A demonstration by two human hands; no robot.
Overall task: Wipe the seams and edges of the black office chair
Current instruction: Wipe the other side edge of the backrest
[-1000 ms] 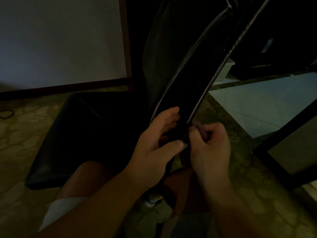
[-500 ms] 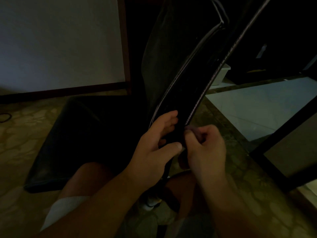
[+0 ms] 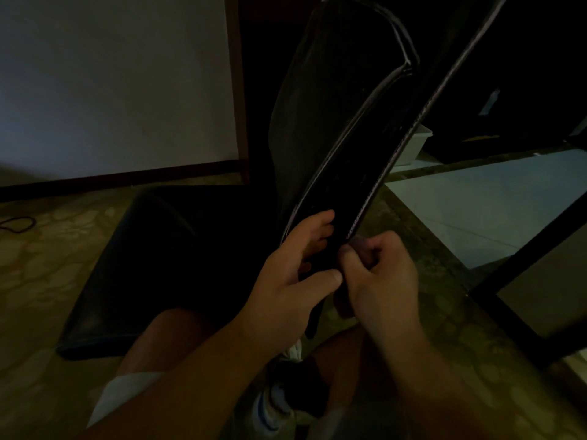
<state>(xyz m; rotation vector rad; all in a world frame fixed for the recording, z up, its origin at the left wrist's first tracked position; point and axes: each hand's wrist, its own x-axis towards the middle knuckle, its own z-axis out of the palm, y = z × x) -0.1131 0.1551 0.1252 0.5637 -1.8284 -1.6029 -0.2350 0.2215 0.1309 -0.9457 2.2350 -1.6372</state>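
Observation:
The black office chair's backrest stands edge-on before me, with a pale piped seam down each side of its narrow side panel. Its seat lies dark at the lower left. My left hand grips the lower side panel, fingers curled over the front seam and thumb across the panel. Close beside it, my right hand pinches a small wipe against the bottom of the rear seam. Most of the wipe is hidden in my fingers.
A black frame bar slants across the right over a pale floor panel. A white tub stands behind the chair and a cable lies on the floor at far left. My knees and a shoe are below my hands.
The backrest's top edge has come into view as the camera shifted. Both hands keep the same hold low on the side panel, barely moving.

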